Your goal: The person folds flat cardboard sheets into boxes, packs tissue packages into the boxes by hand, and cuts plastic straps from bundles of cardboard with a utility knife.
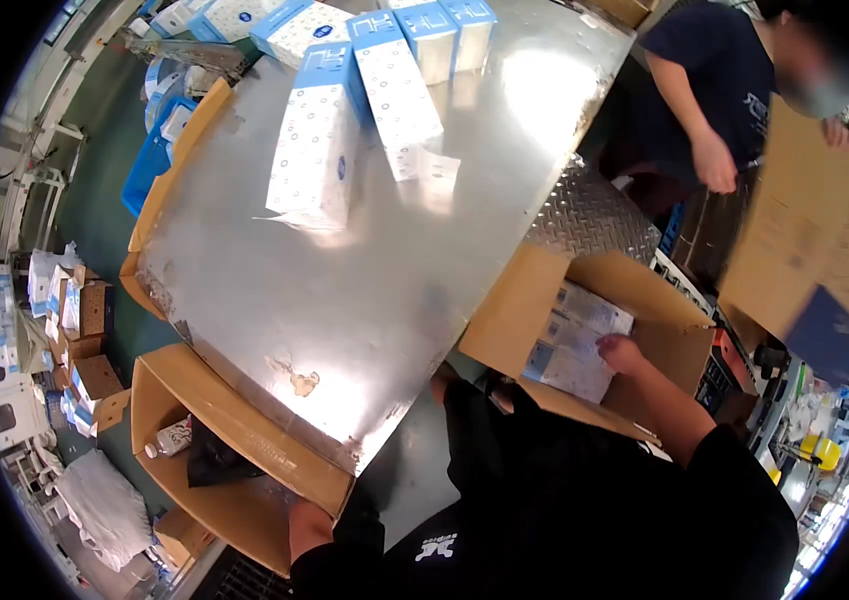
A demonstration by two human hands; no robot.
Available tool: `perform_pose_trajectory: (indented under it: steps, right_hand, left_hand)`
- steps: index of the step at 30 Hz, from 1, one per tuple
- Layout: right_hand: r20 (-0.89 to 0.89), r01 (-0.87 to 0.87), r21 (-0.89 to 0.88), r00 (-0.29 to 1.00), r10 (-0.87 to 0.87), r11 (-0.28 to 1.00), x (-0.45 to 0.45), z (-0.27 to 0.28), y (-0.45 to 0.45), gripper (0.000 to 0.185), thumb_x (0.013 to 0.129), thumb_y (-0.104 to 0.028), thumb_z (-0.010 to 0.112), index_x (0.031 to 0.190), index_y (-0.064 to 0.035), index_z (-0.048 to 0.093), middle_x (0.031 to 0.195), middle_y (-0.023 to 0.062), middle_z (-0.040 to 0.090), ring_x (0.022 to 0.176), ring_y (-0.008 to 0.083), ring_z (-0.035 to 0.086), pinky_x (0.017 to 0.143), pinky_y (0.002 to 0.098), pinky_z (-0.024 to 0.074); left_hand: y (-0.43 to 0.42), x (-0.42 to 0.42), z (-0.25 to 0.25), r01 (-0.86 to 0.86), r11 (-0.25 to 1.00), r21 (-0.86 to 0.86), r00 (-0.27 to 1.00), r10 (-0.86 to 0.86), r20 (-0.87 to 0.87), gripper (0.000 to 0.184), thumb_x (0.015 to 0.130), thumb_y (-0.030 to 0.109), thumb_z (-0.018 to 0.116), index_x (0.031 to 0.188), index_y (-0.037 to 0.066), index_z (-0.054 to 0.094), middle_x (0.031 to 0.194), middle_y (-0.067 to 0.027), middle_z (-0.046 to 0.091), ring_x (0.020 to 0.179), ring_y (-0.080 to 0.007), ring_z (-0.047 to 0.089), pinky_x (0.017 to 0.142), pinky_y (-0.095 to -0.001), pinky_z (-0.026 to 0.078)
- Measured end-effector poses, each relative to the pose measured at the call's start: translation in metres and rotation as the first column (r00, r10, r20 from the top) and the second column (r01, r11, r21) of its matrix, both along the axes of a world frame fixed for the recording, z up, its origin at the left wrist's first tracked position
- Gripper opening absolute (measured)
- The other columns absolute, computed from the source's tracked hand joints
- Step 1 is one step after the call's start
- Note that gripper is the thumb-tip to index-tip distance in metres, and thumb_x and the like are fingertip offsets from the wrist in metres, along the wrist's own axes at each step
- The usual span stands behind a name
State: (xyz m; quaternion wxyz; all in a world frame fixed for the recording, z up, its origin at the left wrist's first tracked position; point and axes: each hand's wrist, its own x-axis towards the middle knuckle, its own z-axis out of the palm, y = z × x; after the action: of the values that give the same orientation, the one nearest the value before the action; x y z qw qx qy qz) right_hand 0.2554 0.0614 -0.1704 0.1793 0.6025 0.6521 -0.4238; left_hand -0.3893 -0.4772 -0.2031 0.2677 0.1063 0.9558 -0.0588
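Observation:
My right hand is over an open cardboard carton at the right, its fingers curled against the white-and-blue packs inside. Whether it grips one is hidden. My left forearm reaches down at the edge of a second open carton at the lower left; the fingers are hidden behind the carton wall. That carton holds a black bag and a white bottle-like item. Between the cartons stands a metal table, with white-and-blue boxes at its far end, some with open flaps.
At the upper right a co-worker in dark clothes handles a large cardboard carton. A blue crate stands left of the table. Further left are smaller cartons and a white sack on the floor.

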Motion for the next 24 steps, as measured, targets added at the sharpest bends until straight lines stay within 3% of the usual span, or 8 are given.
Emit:
perform_pose_trajectory:
  steps: [7,12,15,17,19,21,23,24]
  right_hand:
    - [-0.121,0.070,0.083,0.991,-0.059,0.994,-0.033,-0.013,0.008,0.034,0.086,-0.022,0.063,0.115,-0.0072,0.073,0.107,0.0158,0.075,0.096,0.0306,0.071,0.087,0.0372,0.0553]
    - [-0.269,0.127,0.063,0.957,-0.105,0.990,-0.015,-0.045,-0.002,0.034,0.087,-0.021,0.064,0.116,-0.0055,0.072,0.102,0.0123,0.074,0.092,0.0241,0.069,0.084,0.0339,0.0547]
    - [-0.276,0.155,0.096,0.953,-0.123,0.983,-0.021,-0.004,0.001,0.033,0.088,-0.017,0.068,0.118,-0.0033,0.071,0.098,0.0085,0.074,0.088,0.0170,0.068,0.081,0.0307,0.0543]
    - [-0.255,0.174,0.071,0.955,-0.151,0.982,-0.013,0.015,0.002,0.032,0.087,-0.015,0.068,0.117,-0.0028,0.071,0.099,0.0082,0.074,0.090,0.0169,0.068,0.082,0.0306,0.0543]
    - [-0.379,0.324,0.025,0.878,-0.291,0.946,-0.001,0.016,0.005,0.033,0.087,-0.017,0.065,0.117,-0.0058,0.072,0.097,0.0123,0.075,0.090,0.0194,0.070,0.079,0.0335,0.0552]
    - [-0.512,0.343,0.035,0.813,-0.278,0.939,0.021,0.001,0.008,0.032,0.088,-0.012,0.065,0.118,-0.0047,0.071,0.096,0.0085,0.074,0.088,0.0152,0.068,0.079,0.0310,0.0546]
    - [-0.491,0.347,0.036,0.823,-0.286,0.937,0.012,0.031,0.015,0.030,0.089,-0.012,0.065,0.116,-0.0009,0.071,0.098,0.0091,0.074,0.088,0.0163,0.068,0.081,0.0310,0.0546]
    - [-0.480,0.347,0.046,0.830,-0.284,0.937,0.012,0.042,0.019,0.029,0.089,-0.012,0.065,0.115,-0.0002,0.071,0.098,0.0093,0.074,0.089,0.0162,0.069,0.081,0.0308,0.0546]
  left_hand:
    - [-0.054,0.038,0.065,0.252,0.966,-0.059,0.960,-0.258,-0.109,0.036,0.089,0.036,0.066,0.090,0.001,0.075,0.089,-0.0172,0.076,0.077,-0.0361,0.073,0.068,-0.0491,0.057]
    - [-0.082,0.061,0.113,0.010,0.945,-0.326,0.986,-0.064,-0.154,0.050,0.091,0.046,0.066,0.102,-0.002,0.075,0.098,-0.0232,0.075,0.093,-0.0396,0.073,0.077,-0.0487,0.059]
    - [-0.102,0.053,0.126,-0.350,0.913,-0.210,0.927,0.304,-0.221,0.045,0.096,0.040,0.061,0.102,-0.003,0.074,0.101,-0.0236,0.075,0.089,-0.0367,0.073,0.074,-0.0458,0.058]
    - [-0.111,0.045,0.149,-0.657,0.466,0.592,0.670,0.722,0.175,0.038,0.099,0.030,0.058,0.104,-0.005,0.072,0.098,-0.0189,0.074,0.085,-0.0288,0.071,0.077,-0.0415,0.057]
    - [-0.052,0.039,0.194,-0.127,0.836,0.534,0.924,0.296,-0.243,0.024,0.096,0.009,0.057,0.112,-0.004,0.069,0.098,-0.0130,0.072,0.087,-0.0195,0.067,0.080,-0.0331,0.056]
    - [0.061,0.063,0.215,-0.143,0.456,0.878,0.937,0.348,-0.028,0.023,0.093,0.000,0.060,0.114,-0.006,0.069,0.102,-0.0111,0.072,0.094,-0.0181,0.067,0.082,-0.0324,0.056]
    - [0.227,0.146,0.271,-0.226,0.653,0.723,0.958,0.284,0.042,0.029,0.092,0.000,0.061,0.120,-0.004,0.067,0.109,-0.0089,0.071,0.095,-0.0162,0.068,0.082,-0.0304,0.055]
    - [0.261,0.174,0.253,-0.201,0.475,0.857,0.978,0.044,0.205,0.032,0.090,0.003,0.066,0.122,-0.002,0.067,0.108,-0.0073,0.071,0.095,-0.0160,0.068,0.081,-0.0299,0.055]
